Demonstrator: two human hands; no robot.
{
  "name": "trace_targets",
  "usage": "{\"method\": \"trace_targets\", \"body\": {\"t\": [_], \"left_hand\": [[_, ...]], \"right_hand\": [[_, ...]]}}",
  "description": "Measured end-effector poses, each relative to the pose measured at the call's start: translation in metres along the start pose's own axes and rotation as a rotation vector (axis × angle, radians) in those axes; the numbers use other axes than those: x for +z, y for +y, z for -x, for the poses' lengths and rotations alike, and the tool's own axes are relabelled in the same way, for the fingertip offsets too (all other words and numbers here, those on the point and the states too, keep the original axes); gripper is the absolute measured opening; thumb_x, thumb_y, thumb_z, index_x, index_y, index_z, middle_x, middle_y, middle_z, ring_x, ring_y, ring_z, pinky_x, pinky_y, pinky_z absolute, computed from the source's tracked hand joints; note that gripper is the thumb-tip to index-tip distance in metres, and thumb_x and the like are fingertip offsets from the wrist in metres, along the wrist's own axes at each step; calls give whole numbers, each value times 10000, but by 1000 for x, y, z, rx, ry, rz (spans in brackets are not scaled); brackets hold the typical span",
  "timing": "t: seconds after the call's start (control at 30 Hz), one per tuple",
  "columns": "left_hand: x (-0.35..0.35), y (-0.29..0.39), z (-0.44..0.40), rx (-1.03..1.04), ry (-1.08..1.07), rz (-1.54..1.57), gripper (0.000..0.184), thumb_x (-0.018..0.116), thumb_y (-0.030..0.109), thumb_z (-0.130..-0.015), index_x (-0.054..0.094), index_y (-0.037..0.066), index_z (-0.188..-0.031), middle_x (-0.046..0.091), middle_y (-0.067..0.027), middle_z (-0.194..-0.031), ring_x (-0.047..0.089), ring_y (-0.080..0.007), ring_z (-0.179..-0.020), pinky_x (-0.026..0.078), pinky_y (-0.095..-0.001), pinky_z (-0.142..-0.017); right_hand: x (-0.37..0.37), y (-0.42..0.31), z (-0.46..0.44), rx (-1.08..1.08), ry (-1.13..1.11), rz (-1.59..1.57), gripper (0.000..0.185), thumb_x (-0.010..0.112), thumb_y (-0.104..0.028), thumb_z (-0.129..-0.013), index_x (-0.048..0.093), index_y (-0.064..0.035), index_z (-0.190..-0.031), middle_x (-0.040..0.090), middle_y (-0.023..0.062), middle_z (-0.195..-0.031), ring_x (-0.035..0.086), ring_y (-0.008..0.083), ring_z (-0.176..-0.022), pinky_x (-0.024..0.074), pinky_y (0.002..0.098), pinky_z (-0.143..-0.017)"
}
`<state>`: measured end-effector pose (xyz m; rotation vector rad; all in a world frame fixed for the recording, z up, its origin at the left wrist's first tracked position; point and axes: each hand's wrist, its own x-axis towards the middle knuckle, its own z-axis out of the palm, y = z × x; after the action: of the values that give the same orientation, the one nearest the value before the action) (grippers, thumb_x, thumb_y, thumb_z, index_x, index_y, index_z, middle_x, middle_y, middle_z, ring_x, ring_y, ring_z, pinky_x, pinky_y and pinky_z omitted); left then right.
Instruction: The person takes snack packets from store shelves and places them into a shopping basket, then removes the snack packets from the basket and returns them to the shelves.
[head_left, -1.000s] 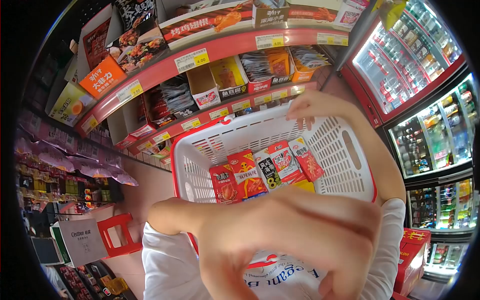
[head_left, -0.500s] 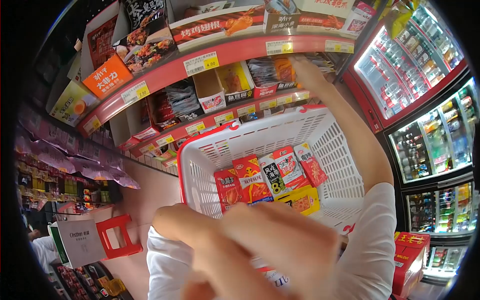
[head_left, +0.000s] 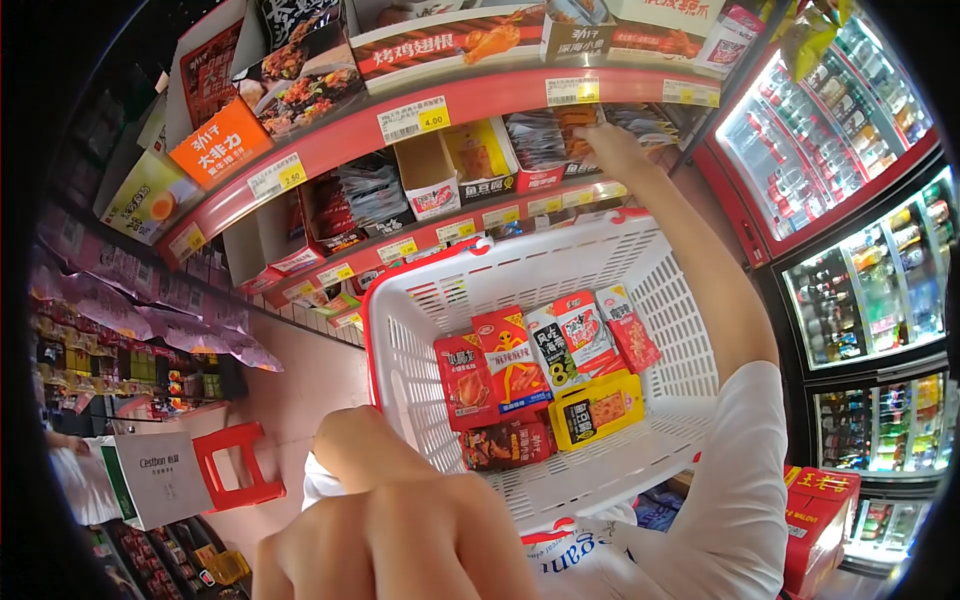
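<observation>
My right hand (head_left: 606, 150) reaches over the far right of the basket to the lower shelf, its fingers at an orange-brown packet (head_left: 577, 128) in an open box; whether they grip it is unclear. Close to the camera, my left hand (head_left: 390, 545) shows its knuckles at the bottom, fingertips out of view. In the white basket (head_left: 420, 290) with a red rim lie several snack packets: red ones (head_left: 466, 383), a black and white one (head_left: 558, 350), a yellow one (head_left: 597, 411) and a dark red one (head_left: 507, 445).
Above are shelves with a red price rail (head_left: 350, 135) and boxes of snacks. Lit drink fridges (head_left: 860, 270) stand at the right, a red carton (head_left: 818, 520) below them. At the left are hanging purple bags (head_left: 150, 310), a red stool (head_left: 236, 466) and a person's white sleeve (head_left: 78, 485).
My right hand has gone from the basket's far side to the shelf packets. My left hand has moved down and left, uncovering the yellow and dark red packets.
</observation>
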<state>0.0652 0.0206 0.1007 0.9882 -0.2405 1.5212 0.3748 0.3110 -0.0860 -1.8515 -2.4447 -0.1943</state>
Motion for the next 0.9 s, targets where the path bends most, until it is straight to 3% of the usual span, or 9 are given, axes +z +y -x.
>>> {"method": "trace_targets", "body": {"t": [0.1,0.4,0.47,0.5,0.57,0.67,0.73,0.83,0.9], "left_hand": [[-13,-12,-9,91,-195,95,361,543,113,-880,523,137,-520,495,79,-552,425,-23,-539,395,-166,-616],[-92,-69,-73,179,-881,267,386,464,284,-930,486,54,-621,492,-67,-627,520,-188,-517,420,-294,-418],[-83,-65,-63,-103,-274,-381,330,388,363,-925,423,102,-724,430,-17,-694,370,-159,-582,283,-258,-523],[-81,-71,-62,-246,-93,-509,277,401,290,-935,476,73,-780,474,-18,-722,407,-140,-604,312,-254,-541],[-101,-97,-66,-332,-153,-728,129,497,116,-924,558,12,-970,585,-29,-858,557,-99,-751,415,-230,-667],[-129,-128,-60,-353,-196,-967,254,616,131,-878,558,13,-1095,612,-68,-969,605,-152,-908,462,-267,-789],[-144,-141,-56,-129,-383,-1386,463,703,169,-823,528,33,-1230,607,-117,-1121,584,-222,-1078,465,-334,-897],[-160,-151,-54,-147,-489,-1418,616,743,232,-790,476,52,-1315,554,-149,-1255,543,-270,-1152,440,-381,-954],[-161,-158,-52,-66,-489,-1468,593,747,256,-791,509,37,-1287,591,-161,-1207,581,-268,-1103,454,-364,-931]], "right_hand": [[1,0,2,-9,81,15,427,742,-113,-747,637,-120,-1161,675,169,-939,667,332,-916,547,443,-774],[-42,-9,23,22,171,64,436,639,-101,-829,531,-92,-1251,666,172,-951,665,342,-909,544,443,-747],[-49,-6,37,-19,248,62,393,593,-74,-833,499,-66,-1214,660,167,-940,661,357,-891,546,446,-717],[-53,-6,44,-40,285,61,371,570,-60,-834,482,-53,-1195,657,165,-935,659,365,-882,547,447,-702],[-61,-11,67,-22,318,25,340,562,-49,-830,468,-47,-1156,650,162,-938,650,363,-904,539,448,-741],[-74,-17,97,-86,413,-307,314,569,-128,-895,476,-44,-1183,642,167,-1015,621,348,-991,495,435,-842],[-86,-27,113,-39,402,-420,316,579,-151,-903,490,-42,-1186,643,168,-1040,624,344,-996,497,411,-842],[-105,-41,136,12,388,-714,342,621,-188,-903,526,-19,-1185,654,166,-1059,649,276,-990,495,332,-852],[-118,-54,150,84,272,-851,374,644,-193,-897,525,-19,-1206,664,135,-1038,646,191,-971,490,300,-852]]}}
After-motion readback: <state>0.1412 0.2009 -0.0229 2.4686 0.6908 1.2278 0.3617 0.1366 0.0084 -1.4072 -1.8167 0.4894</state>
